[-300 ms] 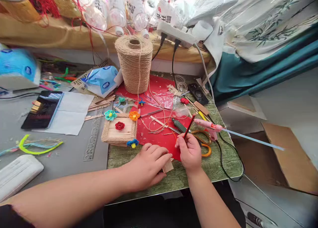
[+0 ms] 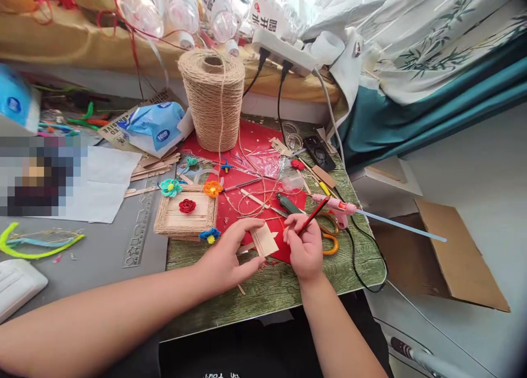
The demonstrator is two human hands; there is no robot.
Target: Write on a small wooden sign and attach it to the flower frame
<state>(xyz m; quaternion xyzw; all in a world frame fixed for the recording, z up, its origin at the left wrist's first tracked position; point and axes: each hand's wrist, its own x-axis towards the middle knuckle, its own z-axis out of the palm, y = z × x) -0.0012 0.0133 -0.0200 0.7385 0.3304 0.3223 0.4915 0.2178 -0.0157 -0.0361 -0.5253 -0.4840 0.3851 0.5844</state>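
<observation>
Your left hand [image 2: 226, 257] pinched the wooden piece [image 2: 267, 243], your right hand [image 2: 305, 252] clutched the pencil [image 2: 316, 214], and a slackened pinch risked a drop!

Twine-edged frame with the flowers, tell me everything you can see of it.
The twine-edged frame has a pale, wooden-looking panel and sides wound in tan twine. A red flower sits mid-panel; a teal flower, an orange flower and a blue flower mark three corners, leaving the near left bare. It lies flat across the edge of the grey mat, beside the left hand; whether they touch is unclear.
</observation>
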